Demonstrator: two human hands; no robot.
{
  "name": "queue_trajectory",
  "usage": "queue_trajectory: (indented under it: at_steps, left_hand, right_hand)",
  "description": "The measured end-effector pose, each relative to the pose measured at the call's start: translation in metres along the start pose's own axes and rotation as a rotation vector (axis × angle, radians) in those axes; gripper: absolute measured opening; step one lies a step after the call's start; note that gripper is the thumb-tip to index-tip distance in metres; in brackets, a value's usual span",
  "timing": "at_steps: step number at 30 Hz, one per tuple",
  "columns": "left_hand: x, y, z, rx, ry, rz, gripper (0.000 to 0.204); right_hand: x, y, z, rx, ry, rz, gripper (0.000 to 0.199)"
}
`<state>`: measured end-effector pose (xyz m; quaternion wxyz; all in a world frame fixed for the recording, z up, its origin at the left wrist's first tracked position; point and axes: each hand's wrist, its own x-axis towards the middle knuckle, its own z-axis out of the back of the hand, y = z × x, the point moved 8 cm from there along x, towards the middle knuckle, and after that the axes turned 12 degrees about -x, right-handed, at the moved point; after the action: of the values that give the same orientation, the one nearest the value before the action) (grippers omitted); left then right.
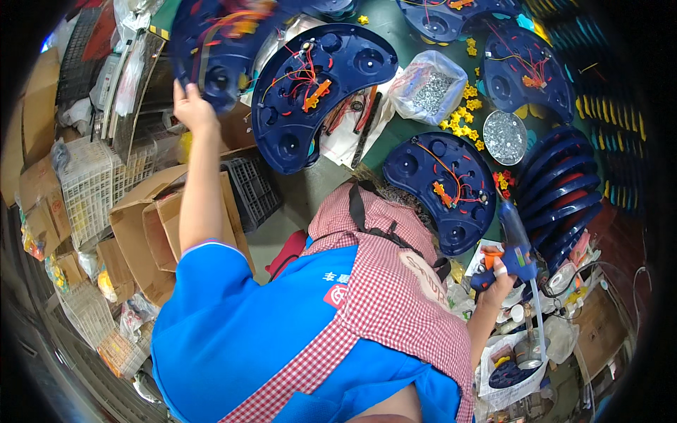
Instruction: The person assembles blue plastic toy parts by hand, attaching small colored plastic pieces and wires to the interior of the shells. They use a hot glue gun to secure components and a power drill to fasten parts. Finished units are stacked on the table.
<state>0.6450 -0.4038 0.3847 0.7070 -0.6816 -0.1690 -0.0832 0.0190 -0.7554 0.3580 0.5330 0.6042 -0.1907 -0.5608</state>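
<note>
My left hand [195,107] reaches up at the left, its fingers closed on the rim of a dark blue crescent-shaped plastic shell [224,88], which is smeared by motion. In my right hand [499,283], low at the right, is a blue glue gun [520,259] with an orange trigger; a pale translucent glue stick trails from its rear. Its tip points at the table, close to small red star pieces [503,182]. Just left of it lies another crescent shell [416,166] with an orange part and wires inside. A third wired shell [331,46] lies between my hands.
A bag-lined tub of screws [430,88], a round dish of small metal parts [505,137] and yellow star pieces [462,123] sit on the green table. Stacked blue shells [560,194] stand at the right. Cardboard boxes [144,243] and a white crate [95,176] crowd the left.
</note>
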Motion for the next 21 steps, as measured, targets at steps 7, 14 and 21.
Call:
queue_trajectory:
  at_steps: [7, 14, 21]
  left_hand:
    - [0.049, 0.139, 0.027, 0.551, -0.179, 0.651, 0.05]
    - [-0.226, -0.082, -0.189, 0.092, 1.145, -0.353, 0.022]
    - [-0.44, -0.016, -0.205, 0.294, 1.925, -0.723, 0.046]
  right_hand:
    - [0.018, -0.018, -0.025, 0.019, 0.046, -0.067, 0.057]
    - [0.055, -0.055, -0.05, -0.26, 0.065, -0.098, 0.057]
    - [0.081, -0.067, -0.054, -0.65, -0.062, -0.106, 0.044]
